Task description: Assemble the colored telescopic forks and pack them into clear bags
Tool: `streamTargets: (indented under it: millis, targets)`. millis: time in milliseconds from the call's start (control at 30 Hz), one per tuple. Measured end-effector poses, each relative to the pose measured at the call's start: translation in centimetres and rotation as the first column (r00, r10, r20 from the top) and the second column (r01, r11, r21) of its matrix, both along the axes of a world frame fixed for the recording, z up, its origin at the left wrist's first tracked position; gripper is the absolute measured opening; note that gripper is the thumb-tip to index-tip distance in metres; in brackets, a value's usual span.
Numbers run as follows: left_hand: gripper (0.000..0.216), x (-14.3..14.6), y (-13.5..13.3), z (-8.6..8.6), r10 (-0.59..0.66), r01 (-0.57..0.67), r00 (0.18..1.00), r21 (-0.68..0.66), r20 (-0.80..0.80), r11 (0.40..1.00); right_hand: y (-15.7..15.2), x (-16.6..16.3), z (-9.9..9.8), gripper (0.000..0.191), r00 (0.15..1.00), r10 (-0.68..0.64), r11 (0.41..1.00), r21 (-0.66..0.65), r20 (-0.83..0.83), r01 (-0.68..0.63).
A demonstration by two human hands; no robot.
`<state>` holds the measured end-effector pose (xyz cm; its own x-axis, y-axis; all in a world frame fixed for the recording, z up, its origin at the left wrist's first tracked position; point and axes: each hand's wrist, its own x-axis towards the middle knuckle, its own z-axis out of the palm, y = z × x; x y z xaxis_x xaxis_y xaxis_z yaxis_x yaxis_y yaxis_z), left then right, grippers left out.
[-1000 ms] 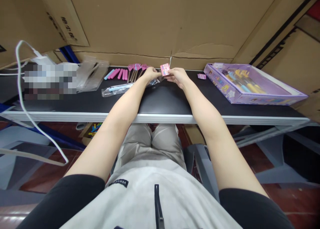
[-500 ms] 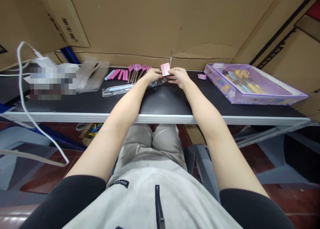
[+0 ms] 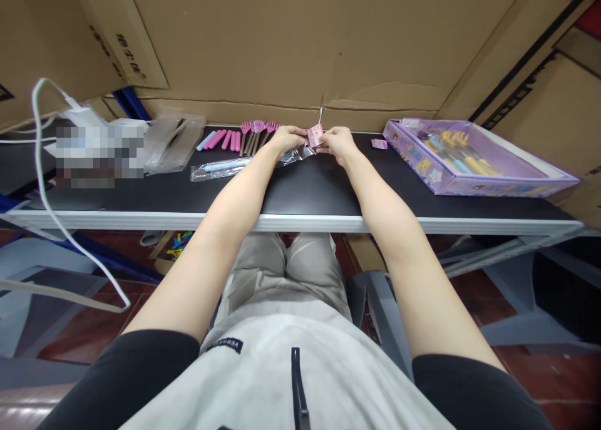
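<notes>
Seemingly, right hand (image 3: 339, 144) pinches pink card (image 3: 315, 134).

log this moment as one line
left hand: at clear bag, grip unclear | right hand: pinching card | pink forks: left of left hand | purple box: right of both hands

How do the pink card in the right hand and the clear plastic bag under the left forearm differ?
Look: pink card is opaque and printed; clear plastic bag is see-through, with light blue inside.
Size: card small; bag much longer.
Pose: card raised in the right hand; bag lies along the tabletop.
Shared: part of each shows between the hands.
</notes>
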<state>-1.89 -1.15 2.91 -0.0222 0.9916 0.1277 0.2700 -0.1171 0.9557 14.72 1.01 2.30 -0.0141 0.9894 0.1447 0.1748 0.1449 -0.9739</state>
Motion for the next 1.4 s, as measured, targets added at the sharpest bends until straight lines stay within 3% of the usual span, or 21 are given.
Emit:
streamTargets:
  millis: [300,600,1033,1400]
  targets:
    - [0.046,-0.1,0.0,0.1,0.022,-0.021,0.999,-0.017,0.038,1.000,0.3,0.3,0.0,0.033,1.000,-0.008,0.999,0.037,0.008,0.008]
    - [0.042,-0.2,0.0,0.2,0.043,-0.042,0.997,-0.017,0.058,0.999,-3.2,-0.4,2.1,0.031,0.998,0.029,0.991,-0.131,-0.052,-0.036]
    - [0.033,0.1,-0.2,0.2,0.057,-0.055,0.989,-0.020,0.137,0.998,-4.1,-0.1,2.9,0.027,0.999,0.031,0.992,-0.125,-0.031,-0.034]
    - [0.028,0.4,-0.7,0.7,0.102,-0.097,0.987,-0.042,0.125,0.994,-2.6,0.1,1.8,0.063,0.999,0.002,0.997,-0.075,0.044,0.001]
